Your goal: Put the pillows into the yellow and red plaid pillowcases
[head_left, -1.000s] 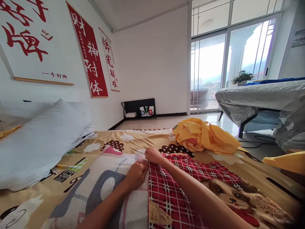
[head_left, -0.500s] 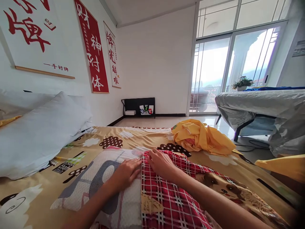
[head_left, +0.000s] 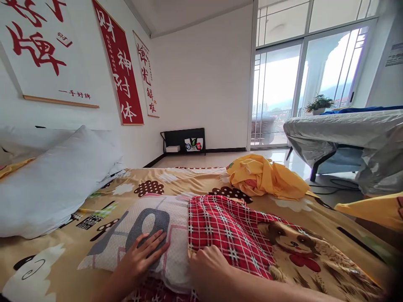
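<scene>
A white and grey patterned pillow [head_left: 178, 239] lies on the bed, its right part inside a red plaid pillowcase [head_left: 220, 226] with a printed dog. My left hand [head_left: 141, 256] rests flat on the bare part of the pillow, fingers spread. At the pillowcase's open edge, near its lower end, my right hand [head_left: 208, 264] is closed with the fingers curled on the plaid cloth. More red plaid cloth shows beneath the pillow at the bottom of the view.
Under everything is a tan printed bedsheet [head_left: 107, 201]. A white pillow [head_left: 59, 180] lies at the left. Crumpled yellow cloth [head_left: 267, 178] sits near the bed's far edge. Beyond the bed at right stands a plastic-covered table [head_left: 340, 130]; a black rack [head_left: 179, 136] is against the far wall.
Both hands have moved from the far side of the pillow towards me. My left hand has spread flat on the pillow; my right hand has slid down along the pillowcase edge.
</scene>
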`<control>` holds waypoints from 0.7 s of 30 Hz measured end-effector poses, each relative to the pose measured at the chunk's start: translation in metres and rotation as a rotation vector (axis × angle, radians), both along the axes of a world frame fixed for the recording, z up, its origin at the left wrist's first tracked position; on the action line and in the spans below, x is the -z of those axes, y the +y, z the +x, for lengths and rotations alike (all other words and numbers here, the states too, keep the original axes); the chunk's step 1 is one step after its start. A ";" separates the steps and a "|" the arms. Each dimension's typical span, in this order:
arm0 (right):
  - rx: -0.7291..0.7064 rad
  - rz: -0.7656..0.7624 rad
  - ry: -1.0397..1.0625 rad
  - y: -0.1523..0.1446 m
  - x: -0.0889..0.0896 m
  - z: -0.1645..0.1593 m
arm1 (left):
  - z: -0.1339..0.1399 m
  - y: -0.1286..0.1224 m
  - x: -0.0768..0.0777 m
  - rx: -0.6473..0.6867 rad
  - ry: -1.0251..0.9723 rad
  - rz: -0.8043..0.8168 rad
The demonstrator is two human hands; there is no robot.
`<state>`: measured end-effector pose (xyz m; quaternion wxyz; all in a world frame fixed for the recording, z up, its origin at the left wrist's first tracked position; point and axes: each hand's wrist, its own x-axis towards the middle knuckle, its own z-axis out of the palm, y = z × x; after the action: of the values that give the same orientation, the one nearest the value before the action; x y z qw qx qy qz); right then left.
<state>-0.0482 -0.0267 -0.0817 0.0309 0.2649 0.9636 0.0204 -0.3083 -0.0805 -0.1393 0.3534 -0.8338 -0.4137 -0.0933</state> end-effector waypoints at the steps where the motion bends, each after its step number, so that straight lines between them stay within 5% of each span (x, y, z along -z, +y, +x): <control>1: 0.003 -0.022 0.026 -0.002 -0.003 0.001 | 0.002 0.005 -0.004 0.054 -0.009 0.000; 6: 0.006 -0.107 0.139 -0.020 -0.019 -0.003 | 0.034 0.026 -0.035 0.225 -0.079 -0.006; 10: 0.030 0.078 0.135 -0.016 -0.027 0.008 | 0.057 0.032 -0.055 0.245 -0.136 -0.027; 15: 0.256 0.124 0.186 0.004 -0.016 0.043 | 0.060 0.031 -0.053 0.231 -0.140 -0.023; 21: 0.234 -0.011 0.187 0.005 -0.003 0.040 | 0.057 0.027 -0.050 0.253 -0.183 -0.074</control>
<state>-0.0087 -0.0220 -0.0787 -0.0553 0.3759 0.9249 -0.0135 -0.2514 -0.0535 -0.0888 0.2687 -0.8796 -0.3392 -0.1974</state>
